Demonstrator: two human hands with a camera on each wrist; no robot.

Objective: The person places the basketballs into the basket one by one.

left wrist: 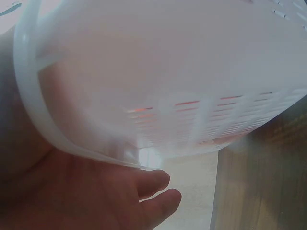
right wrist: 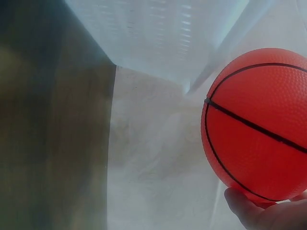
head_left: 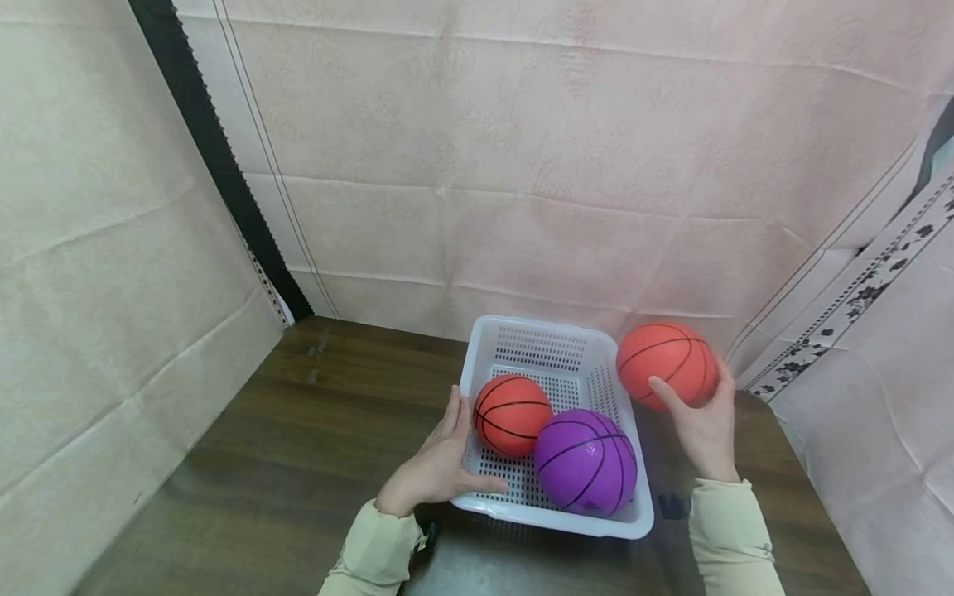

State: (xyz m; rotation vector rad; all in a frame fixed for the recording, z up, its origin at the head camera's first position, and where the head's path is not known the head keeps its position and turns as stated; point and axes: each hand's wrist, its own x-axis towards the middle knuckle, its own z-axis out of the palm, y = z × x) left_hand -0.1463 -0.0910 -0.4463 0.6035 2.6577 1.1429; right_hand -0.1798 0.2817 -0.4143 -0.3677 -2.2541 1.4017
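My right hand [head_left: 704,418] holds an orange-red toy basketball [head_left: 666,364], thumb on the near side and fingers round its right side. The ball is just outside the right rim of a white plastic basket [head_left: 551,523]; in the right wrist view the held basketball [right wrist: 259,129] appears beside the basket wall [right wrist: 158,38]. At the basket's left front corner, my left hand [head_left: 436,463] rests on the rim with straight fingers, its thumb reaching over the inside. Inside lie another orange-red basketball [head_left: 513,415] and a larger purple basketball [head_left: 585,463], side by side.
The basket stands on a dark wooden table [head_left: 298,463]. Pale patterned cloth [head_left: 522,165] hangs behind the table and along both sides. A small dark patch [head_left: 674,506] shows on the tabletop right of the basket.
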